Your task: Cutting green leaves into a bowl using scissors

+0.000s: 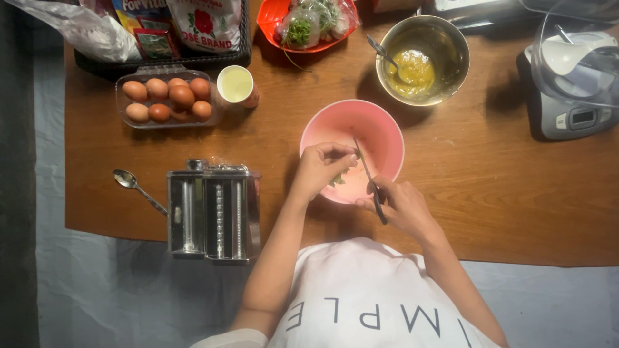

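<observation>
while over the pink bowl (380,132) — left hand (317,169) pinching greens (337,180), right hand (403,205) gripping scissors (369,177)

Bare forearms, white short-sleeved shirt (361,290) with grey lettering.

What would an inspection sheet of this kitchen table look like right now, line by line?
Surface: brown wooden table, a few specks near the bowls.
Job's things: pink bowl; scissors over it; green bits at the fingertips.
Clutter: tray of brown eggs, cup, spoon, metal pasta roller, steel bowl of yellow mix, red dish of bagged greens, food processor.
Hands: left hand pinches greens; right hand grips scissors.
Cables: nothing seen.
Surroundings: pale floor covering.
</observation>
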